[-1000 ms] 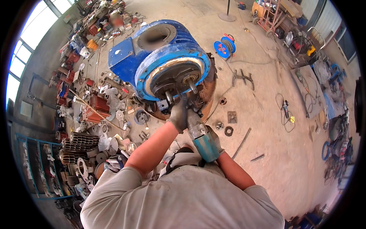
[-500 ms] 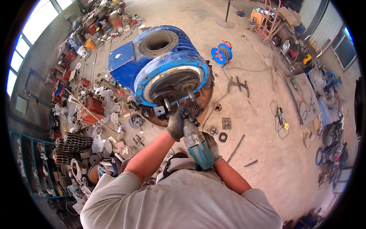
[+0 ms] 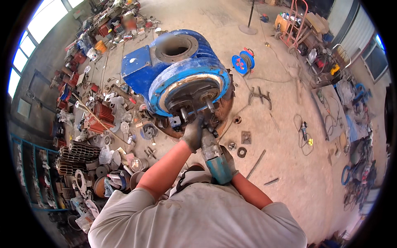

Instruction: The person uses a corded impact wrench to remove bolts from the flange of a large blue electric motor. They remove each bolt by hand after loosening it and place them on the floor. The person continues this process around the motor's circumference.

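Note:
In front of me a large blue machine housing [image 3: 136, 76] lies with a round opening on top and a wide flanged opening toward me. Two bright metal pins [image 3: 210, 106] stick out of its dark inside. A teal-and-grey power tool [image 3: 218, 167] points forward at that inside, its rear end close to my belly. My left hand [image 3: 192, 134], in a dark work glove, is closed at the tool's nose beside the pins. My gloved right hand [image 3: 230, 160] is wrapped round the tool's right side, its fingers partly hidden behind the body. The tool's tip is hidden.
A blue cable reel [image 3: 243, 62] stands beyond the housing, near a three-armed puller [image 3: 260, 97]. Rings, a square plate [image 3: 246, 137] and a metal bar [image 3: 256, 164] lie on the floor at right. Motor parts [image 3: 99, 118] crowd the left. An angle grinder [image 3: 304, 131] lies farther right.
The whole view has shifted slightly, so the housing sits a little lower and to the right. My left hand's fingers have shifted at the tool's nose; both hands stay at the tool.

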Demonstrator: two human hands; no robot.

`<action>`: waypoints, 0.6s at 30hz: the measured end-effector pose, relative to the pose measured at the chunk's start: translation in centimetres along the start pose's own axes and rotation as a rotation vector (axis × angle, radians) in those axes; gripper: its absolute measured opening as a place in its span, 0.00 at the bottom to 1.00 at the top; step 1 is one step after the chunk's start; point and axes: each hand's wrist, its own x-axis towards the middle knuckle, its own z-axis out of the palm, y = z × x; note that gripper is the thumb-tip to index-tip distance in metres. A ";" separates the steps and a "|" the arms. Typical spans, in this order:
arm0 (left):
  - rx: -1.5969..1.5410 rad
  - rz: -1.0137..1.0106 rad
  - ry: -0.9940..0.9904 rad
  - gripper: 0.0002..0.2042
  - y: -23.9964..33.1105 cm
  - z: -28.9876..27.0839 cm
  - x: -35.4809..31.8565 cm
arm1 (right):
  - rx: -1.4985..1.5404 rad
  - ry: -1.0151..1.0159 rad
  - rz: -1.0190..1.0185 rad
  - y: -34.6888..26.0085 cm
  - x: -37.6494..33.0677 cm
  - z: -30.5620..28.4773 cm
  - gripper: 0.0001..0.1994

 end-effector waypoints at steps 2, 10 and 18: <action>-0.013 0.017 -0.066 0.18 0.0 -0.7 -0.1 | -0.057 -0.020 -0.006 1.3 -0.4 -0.5 0.34; -0.044 -0.059 0.009 0.18 0.4 0.6 -0.2 | -0.005 -0.037 0.000 2.9 -1.3 -0.6 0.32; -0.005 -0.052 0.084 0.19 0.5 0.2 0.2 | -0.027 -0.094 0.066 1.3 -0.8 -0.3 0.31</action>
